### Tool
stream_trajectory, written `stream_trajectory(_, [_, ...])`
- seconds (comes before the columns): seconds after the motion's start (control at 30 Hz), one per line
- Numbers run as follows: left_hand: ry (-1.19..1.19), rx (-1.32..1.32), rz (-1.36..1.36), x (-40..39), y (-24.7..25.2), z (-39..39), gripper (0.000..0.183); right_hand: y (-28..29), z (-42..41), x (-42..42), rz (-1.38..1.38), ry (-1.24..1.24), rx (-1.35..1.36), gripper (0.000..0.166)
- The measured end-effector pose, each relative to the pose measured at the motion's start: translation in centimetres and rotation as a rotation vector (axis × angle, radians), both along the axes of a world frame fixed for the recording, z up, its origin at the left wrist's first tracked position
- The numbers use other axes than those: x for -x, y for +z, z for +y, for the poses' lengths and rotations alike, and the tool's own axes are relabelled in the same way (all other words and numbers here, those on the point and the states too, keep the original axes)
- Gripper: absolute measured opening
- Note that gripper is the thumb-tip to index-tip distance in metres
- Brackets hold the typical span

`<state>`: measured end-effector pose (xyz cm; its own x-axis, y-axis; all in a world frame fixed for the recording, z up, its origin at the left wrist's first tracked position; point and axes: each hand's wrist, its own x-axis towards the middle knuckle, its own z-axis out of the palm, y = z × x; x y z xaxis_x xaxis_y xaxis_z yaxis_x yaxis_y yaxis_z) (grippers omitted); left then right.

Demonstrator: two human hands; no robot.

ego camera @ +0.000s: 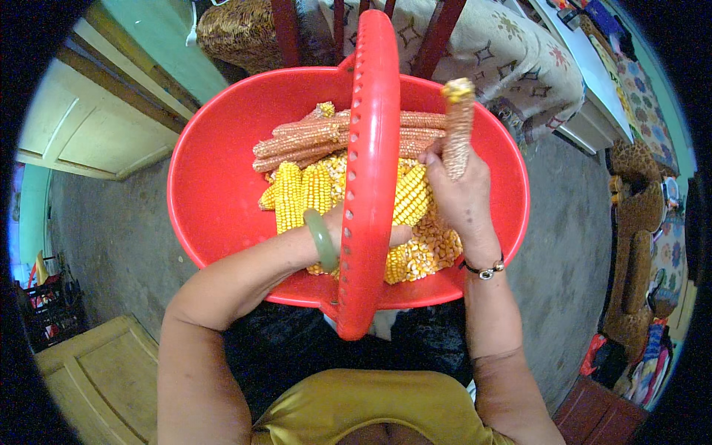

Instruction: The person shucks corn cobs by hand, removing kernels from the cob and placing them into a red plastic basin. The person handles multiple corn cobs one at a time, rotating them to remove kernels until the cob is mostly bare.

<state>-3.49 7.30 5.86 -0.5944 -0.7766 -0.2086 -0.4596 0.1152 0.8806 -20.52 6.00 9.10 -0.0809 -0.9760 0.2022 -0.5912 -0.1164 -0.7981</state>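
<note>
A red plastic basket (222, 222) with a high arched handle (372, 167) lies before me, over my lap. My right hand (464, 189) grips a mostly bare corn cob (459, 133) upright, a few kernels left at its top. Wearing a green bangle, my left hand (399, 236) reaches under the handle among yellow ears of corn (288, 194); the handle hides most of it, so whether it holds an ear cannot be told. Another yellow ear (413, 194) is between the hands. Loose kernels (428, 250) lie beneath, and stripped cobs (303, 139) are piled at the basket's far side.
Beyond the basket stand dark red wooden bars (439, 33) and a patterned cloth (500, 50). A white-topped cabinet (589, 72) and a brown sofa (634, 267) are at the right. Pale wooden doors (83, 117) are at the left, above a grey floor (111, 233).
</note>
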Motion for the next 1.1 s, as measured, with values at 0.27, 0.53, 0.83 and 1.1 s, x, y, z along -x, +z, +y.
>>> stream_trajectory(0.27, [-0.023, -0.004, 0.027, -0.1, 1.4, -1.2, 0.045, 0.9, -0.2, 1.4, -0.754, 0.053, -0.279, 0.016])
stream_trajectory(0.53, [0.005, 0.336, -0.303, 0.6, 0.9, 0.2, 0.052, -0.2, -0.2, -0.4, -0.079, -0.029, -0.074, 0.011])
stream_trajectory(0.83, [-0.053, -0.458, 0.455, 0.3, -0.1, -0.9, 0.043, 0.3, -0.9, 1.0, -0.500, -0.198, 0.004, 0.008])
stream_trajectory(1.1, [0.008, -0.841, 0.574, 0.0, -0.3, -0.4, 0.048, 0.8, -0.7, 1.3, -0.681, -0.082, -0.030, 0.015])
